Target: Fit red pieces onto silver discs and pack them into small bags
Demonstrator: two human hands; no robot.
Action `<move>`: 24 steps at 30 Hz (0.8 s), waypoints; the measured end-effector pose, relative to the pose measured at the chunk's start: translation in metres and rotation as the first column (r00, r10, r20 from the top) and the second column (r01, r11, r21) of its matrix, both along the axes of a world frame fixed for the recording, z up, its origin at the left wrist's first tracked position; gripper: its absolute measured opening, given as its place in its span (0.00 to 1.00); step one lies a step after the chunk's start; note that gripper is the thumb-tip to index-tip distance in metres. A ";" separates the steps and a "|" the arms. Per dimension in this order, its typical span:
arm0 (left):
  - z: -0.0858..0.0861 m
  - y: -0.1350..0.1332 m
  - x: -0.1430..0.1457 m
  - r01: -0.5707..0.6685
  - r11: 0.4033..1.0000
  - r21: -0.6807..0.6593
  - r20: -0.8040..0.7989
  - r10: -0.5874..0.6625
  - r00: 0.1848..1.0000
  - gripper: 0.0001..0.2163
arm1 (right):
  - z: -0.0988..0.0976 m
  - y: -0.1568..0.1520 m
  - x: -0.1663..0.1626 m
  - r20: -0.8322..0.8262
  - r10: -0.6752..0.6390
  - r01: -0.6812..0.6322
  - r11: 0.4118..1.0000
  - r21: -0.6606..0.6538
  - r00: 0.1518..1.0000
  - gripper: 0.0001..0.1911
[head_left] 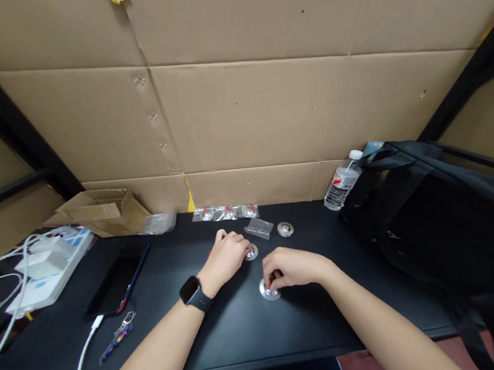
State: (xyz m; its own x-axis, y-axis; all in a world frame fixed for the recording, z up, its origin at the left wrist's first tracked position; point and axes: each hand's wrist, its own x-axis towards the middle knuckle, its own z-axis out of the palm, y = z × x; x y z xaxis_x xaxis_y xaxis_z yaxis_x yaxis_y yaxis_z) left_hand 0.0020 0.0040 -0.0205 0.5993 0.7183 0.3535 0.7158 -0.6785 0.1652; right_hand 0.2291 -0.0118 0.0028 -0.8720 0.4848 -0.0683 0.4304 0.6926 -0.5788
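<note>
My right hand (285,267) pinches the small red middle piece of a shiny silver disc (270,294) that rests on the black table. Just beyond it, my left hand (227,255), with a dark watch on the wrist, has its fingers curled onto the edge of a second silver disc (252,253). The fingers cover part of that disc. A bit of red shows behind the left hand, too small to name. Farther back lie a round silver piece (285,229), a clear plastic bag (259,228), and a row of bagged silver discs with red middles (228,212).
On the left are a phone (117,280) with a white cable, a keychain (117,341), a white power strip (51,273) and a paper bag (105,211). A water bottle (343,183) and a black backpack (443,224) stand right. Cardboard walls (240,112) enclose the table.
</note>
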 end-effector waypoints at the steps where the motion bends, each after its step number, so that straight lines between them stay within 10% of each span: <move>1: 0.001 0.000 -0.001 -0.013 1.000 0.001 0.012 0.013 1.000 0.12 | 0.000 0.000 0.001 -0.006 -0.016 0.016 1.000 0.019 1.000 0.04; 6: 0.012 -0.003 -0.003 -0.004 0.992 -0.124 0.281 0.039 0.959 0.11 | 0.010 0.005 0.012 -0.185 -0.283 0.311 0.939 0.146 0.941 0.04; 11: 0.009 -0.003 0.004 0.047 0.961 -0.274 0.612 0.137 0.779 0.10 | 0.014 0.010 0.012 -0.563 -0.543 0.604 0.791 -0.095 0.623 0.09; 17: 0.001 -0.002 0.013 0.104 0.946 -0.308 0.756 0.177 0.630 0.11 | 0.000 0.007 -0.006 -0.613 -0.541 0.529 0.818 -0.225 0.576 0.12; 24: 0.007 -0.009 0.013 -0.062 0.969 -0.240 0.615 0.201 0.763 0.08 | -0.019 0.005 -0.026 -0.644 -0.646 0.382 0.762 -0.523 0.408 0.15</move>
State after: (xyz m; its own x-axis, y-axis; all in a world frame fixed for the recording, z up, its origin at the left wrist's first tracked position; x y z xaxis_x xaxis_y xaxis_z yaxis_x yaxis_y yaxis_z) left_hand 0.0154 -0.0053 -0.0131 0.1852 0.8673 0.4620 0.4816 -0.4899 0.7267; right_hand 0.2034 -0.0070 -0.0163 -0.2275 0.9355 0.2705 -0.0395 0.2686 -0.9624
